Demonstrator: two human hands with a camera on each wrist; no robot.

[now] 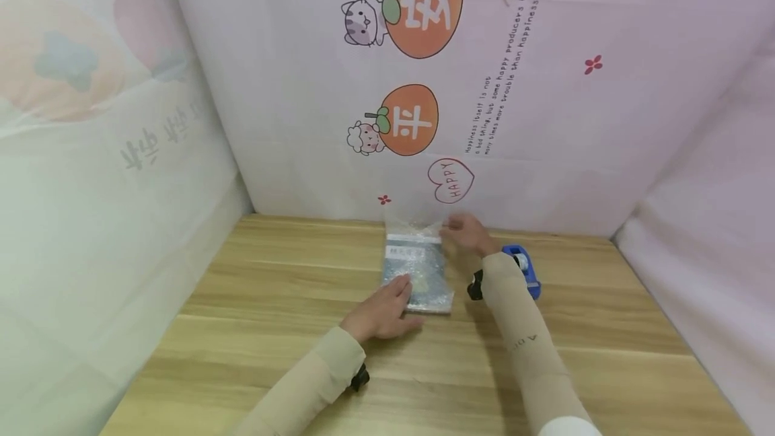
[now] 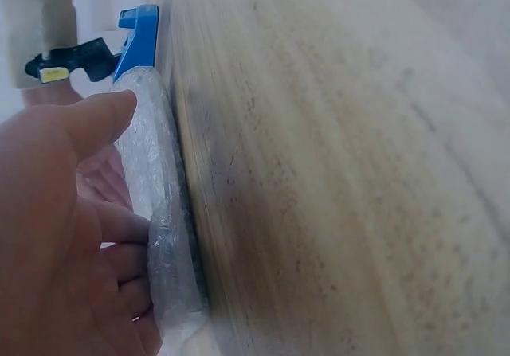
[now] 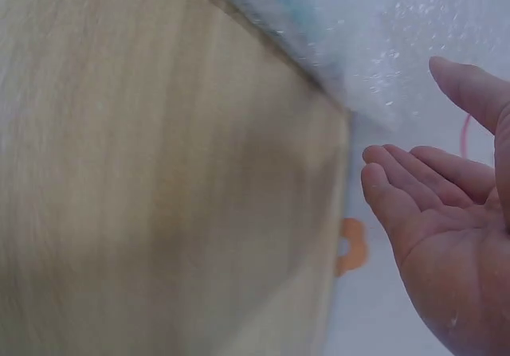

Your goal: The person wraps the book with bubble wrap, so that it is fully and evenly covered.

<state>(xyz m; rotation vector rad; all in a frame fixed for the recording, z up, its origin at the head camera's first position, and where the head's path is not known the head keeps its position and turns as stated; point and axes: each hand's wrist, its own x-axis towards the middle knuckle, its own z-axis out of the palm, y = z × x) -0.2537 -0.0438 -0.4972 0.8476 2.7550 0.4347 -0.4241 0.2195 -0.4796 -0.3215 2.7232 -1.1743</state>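
Note:
A flat blue book-like item [image 1: 396, 268] lies on the table, wrapped in clear bubble wrap [image 2: 174, 268]. Across its near left part rests my left hand [image 1: 381, 311], fingers extended and thumb spread apart. The left wrist view shows those fingers against the wrapped edge. At the far end, a loose flap of bubble wrap [image 1: 408, 224] stands up toward the back wall. Beside that flap is my right hand [image 1: 469, 233]. In the right wrist view, its fingers [image 3: 430, 181] are loosely bent, the thumb is apart, and nothing sits between them.
A blue tape dispenser [image 1: 531, 281] stands to the right, partly hidden by my right forearm. The wooden table [image 1: 272, 288] meets a printed cloth backdrop [image 1: 315, 153] at the back. Cloth sides rise at left and right.

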